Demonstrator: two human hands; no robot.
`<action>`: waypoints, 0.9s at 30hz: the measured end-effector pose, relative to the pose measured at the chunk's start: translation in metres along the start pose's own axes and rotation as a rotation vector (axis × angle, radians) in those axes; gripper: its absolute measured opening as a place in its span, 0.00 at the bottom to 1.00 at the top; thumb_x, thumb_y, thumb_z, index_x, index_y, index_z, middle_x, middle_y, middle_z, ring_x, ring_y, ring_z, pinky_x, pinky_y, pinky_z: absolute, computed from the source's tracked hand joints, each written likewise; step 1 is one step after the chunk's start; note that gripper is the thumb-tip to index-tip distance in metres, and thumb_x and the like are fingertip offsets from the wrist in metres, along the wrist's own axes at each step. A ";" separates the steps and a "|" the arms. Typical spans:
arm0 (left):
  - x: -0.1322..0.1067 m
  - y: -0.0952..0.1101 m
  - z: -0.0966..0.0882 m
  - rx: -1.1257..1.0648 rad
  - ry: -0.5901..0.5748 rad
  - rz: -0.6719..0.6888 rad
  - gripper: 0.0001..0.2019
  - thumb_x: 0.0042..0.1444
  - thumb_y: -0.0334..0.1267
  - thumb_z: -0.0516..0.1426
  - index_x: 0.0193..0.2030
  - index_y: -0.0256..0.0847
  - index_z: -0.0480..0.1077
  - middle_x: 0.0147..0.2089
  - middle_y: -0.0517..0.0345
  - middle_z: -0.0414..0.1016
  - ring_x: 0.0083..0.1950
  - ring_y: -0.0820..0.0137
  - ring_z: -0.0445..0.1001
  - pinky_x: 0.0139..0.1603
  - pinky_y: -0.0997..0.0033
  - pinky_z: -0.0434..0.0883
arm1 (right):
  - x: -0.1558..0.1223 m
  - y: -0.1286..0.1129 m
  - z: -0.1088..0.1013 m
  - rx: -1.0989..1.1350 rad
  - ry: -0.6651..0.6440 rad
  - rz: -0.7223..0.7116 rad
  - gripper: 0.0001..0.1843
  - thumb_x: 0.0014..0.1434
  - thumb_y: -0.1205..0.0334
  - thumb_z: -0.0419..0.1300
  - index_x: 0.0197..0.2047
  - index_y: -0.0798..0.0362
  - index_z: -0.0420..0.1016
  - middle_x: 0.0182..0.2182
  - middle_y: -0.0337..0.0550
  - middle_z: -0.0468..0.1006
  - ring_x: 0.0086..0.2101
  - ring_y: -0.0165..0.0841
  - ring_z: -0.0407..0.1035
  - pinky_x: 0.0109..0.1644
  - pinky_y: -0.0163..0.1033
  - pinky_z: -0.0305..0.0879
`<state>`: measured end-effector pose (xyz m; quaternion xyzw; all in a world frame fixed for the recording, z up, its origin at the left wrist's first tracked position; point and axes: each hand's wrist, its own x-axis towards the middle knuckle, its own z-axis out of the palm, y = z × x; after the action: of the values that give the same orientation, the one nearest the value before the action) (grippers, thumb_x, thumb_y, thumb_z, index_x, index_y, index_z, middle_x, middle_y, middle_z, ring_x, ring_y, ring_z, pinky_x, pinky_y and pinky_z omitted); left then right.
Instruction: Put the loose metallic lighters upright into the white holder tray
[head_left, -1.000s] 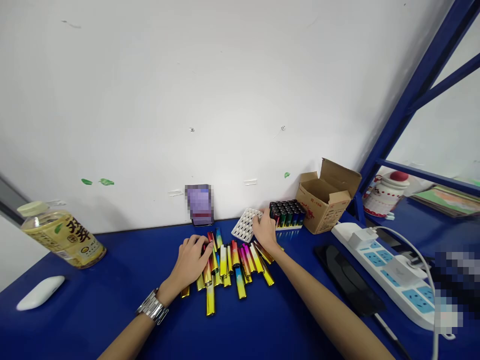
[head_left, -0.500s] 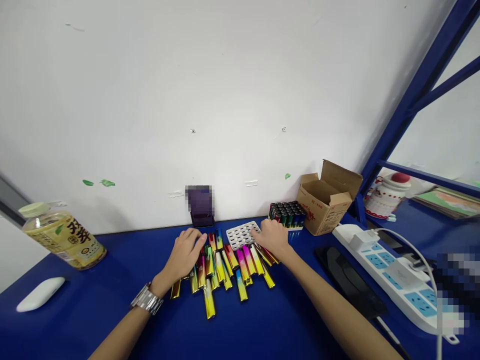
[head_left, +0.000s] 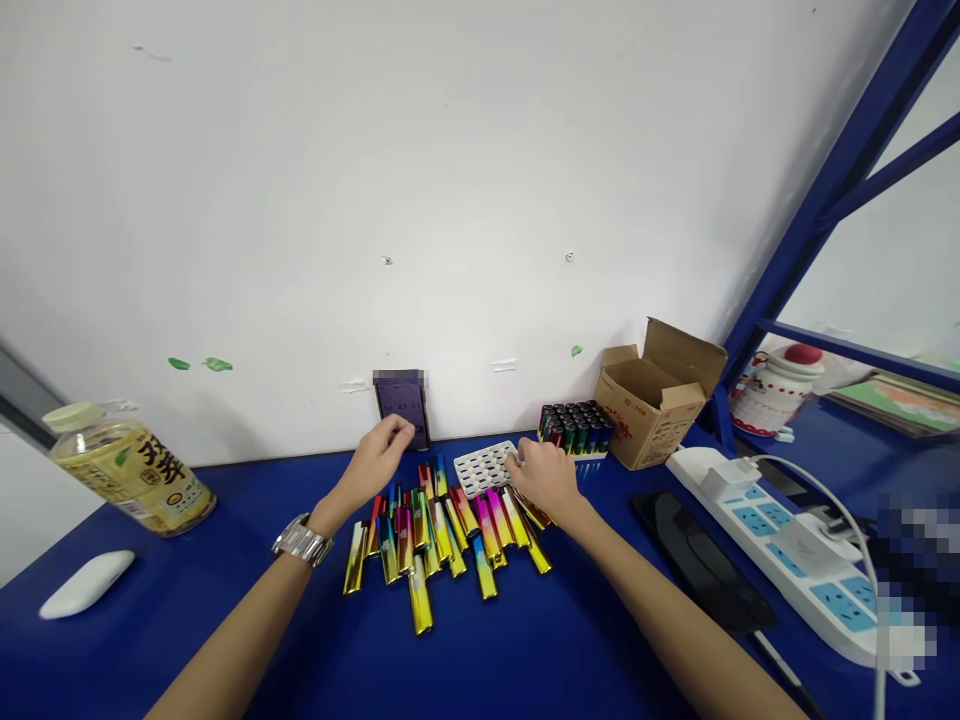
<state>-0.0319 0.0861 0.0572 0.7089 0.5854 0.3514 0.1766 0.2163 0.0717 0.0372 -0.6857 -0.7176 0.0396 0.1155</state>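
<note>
My left hand (head_left: pixel 381 455) is raised over the far side of the lighters, in front of an upright phone (head_left: pixel 403 405). Its fingers are drawn together, and nothing sticks out of them. My right hand (head_left: pixel 547 475) grips the right end of a white tray with rows of holes (head_left: pixel 480 470). The thumb lies on the tray's edge; the other fingers curl out of sight. Many shiny lighters (head_left: pixel 442 535), coloured at one end and gold at the other, lie loose between my forearms. More lighters (head_left: pixel 574 428) stand upright in a white holder beyond my right hand.
An open cardboard box (head_left: pixel 656 400) stands behind the upright lighters. On the right are a black phone (head_left: pixel 697 560) and a white power strip (head_left: pixel 787 560) with cables. A drink bottle (head_left: pixel 135 475) and a white mouse-like object (head_left: pixel 88 583) are at the left.
My left hand has lifted off the lighters and moved up towards the upright phone, its fingers closing. Digits now show on that phone's screen. My right hand has hardly moved.
</note>
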 end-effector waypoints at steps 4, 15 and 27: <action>-0.027 0.017 0.008 0.357 -0.219 -0.038 0.15 0.57 0.50 0.46 0.26 0.43 0.60 0.25 0.57 0.69 0.28 0.65 0.69 0.30 0.67 0.61 | -0.011 -0.004 -0.006 0.013 -0.094 -0.110 0.17 0.59 0.53 0.51 0.33 0.55 0.76 0.32 0.54 0.78 0.36 0.44 0.74 0.36 0.40 0.62; -0.063 0.030 0.016 0.742 -0.400 -0.216 0.17 0.58 0.48 0.44 0.27 0.41 0.66 0.32 0.44 0.74 0.34 0.53 0.75 0.32 0.60 0.66 | -0.032 -0.017 -0.013 -0.004 -0.220 -0.221 0.14 0.55 0.54 0.54 0.38 0.55 0.73 0.34 0.54 0.78 0.36 0.47 0.74 0.34 0.42 0.62; -0.061 0.014 0.016 0.338 -0.325 -0.099 0.12 0.62 0.46 0.41 0.29 0.46 0.52 0.20 0.63 0.61 0.22 0.66 0.65 0.26 0.69 0.55 | -0.038 -0.021 -0.012 0.069 -0.300 -0.169 0.13 0.57 0.55 0.53 0.37 0.54 0.73 0.34 0.51 0.79 0.36 0.42 0.73 0.31 0.37 0.56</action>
<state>-0.0149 0.0269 0.0383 0.7462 0.6338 0.1207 0.1641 0.1993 0.0320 0.0497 -0.6052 -0.7799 0.1562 0.0332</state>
